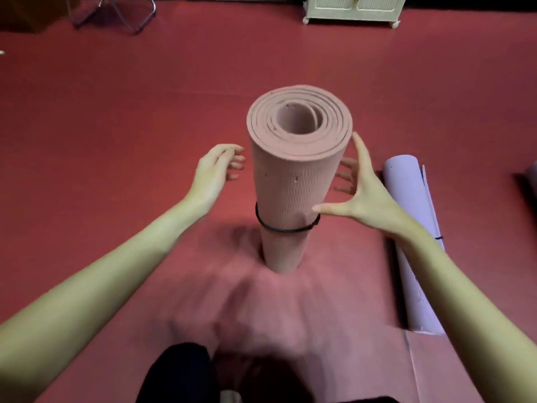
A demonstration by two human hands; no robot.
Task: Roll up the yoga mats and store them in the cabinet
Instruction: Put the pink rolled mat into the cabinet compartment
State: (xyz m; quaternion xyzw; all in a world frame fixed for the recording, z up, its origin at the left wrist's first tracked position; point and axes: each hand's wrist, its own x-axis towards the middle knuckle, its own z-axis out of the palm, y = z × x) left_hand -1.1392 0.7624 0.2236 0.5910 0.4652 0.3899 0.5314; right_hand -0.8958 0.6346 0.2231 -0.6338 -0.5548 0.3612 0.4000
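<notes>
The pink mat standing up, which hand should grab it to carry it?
Probably the right hand: its thumb already touches the pink mat just above the black band, fingers spread behind it. The left hand hangs apart.

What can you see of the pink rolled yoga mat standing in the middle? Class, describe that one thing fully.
The pink yoga mat is rolled into a fairly tight cylinder and stands on end on the red floor, its spiral top end facing the camera. It looks like soft foam with a ribbed, dimpled surface and a few small holes. A thin black band circles it below the middle. The right hand is spread beside it, thumb tip at the mat just above the band; the left hand hovers apart.
</notes>
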